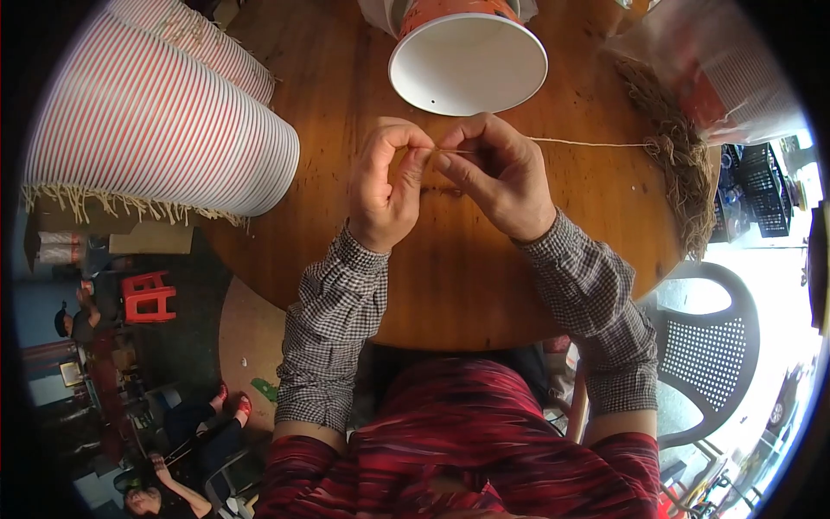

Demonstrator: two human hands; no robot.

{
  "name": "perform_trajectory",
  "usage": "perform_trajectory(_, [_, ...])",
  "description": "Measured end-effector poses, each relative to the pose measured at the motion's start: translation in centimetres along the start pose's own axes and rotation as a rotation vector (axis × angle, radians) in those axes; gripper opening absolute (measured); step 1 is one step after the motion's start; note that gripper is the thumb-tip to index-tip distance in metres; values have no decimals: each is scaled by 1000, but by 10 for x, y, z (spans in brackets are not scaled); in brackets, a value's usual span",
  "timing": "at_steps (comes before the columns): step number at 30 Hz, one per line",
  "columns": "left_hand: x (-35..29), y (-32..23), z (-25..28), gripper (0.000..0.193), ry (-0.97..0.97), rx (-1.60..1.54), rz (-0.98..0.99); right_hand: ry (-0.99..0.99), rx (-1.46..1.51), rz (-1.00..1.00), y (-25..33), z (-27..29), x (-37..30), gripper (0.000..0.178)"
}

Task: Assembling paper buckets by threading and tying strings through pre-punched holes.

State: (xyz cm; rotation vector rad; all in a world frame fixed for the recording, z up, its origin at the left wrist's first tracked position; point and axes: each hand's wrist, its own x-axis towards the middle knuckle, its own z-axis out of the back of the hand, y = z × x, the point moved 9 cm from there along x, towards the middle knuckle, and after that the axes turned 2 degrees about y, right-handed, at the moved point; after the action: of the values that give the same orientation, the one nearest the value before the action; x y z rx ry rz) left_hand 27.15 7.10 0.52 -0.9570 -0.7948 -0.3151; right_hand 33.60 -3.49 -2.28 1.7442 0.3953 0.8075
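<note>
String (592, 142) sits at the upper middle of the frame, where I pinch it between thumb and forefinger of both hands, the fingertips nearly meeting. My left hand (386, 186) holds a narrow pinch, and my right hand (508, 177) grips just beside it, with a pale strand showing across the gap between thumb and forefinger. Exactly how the strand lies under the pads I cannot tell; it is too fine and partly hidden

From my right hand the line runs almost straight to the tangled fibre bundle (687, 190) at the right of the frame. To work it well, I judge, I should pinch close to the tip, let the thumbs do the small turns, and leave enough slack that a tug doesn't drag the bundle. Light pressure should serve better than squeezing, since thin fibre may fray or slip

Above my fingers lies the orange tub (471, 65), white inside, its mouth facing me and a small dark hole near the rim. I'd work apart from that rim, so my knuckles don't knock it, and over the bare wood of the table (450, 268), where the pale strand shows up best
</note>
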Motion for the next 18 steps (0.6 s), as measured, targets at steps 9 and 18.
perform_trajectory(9, [0,8,-18,8,-2,246,-33,-102,-379,0,-14,26,5,18])
perform_trajectory(18, [9,23,-27,8,20,277,-66,-69,-358,-110,-26,40,10,16])
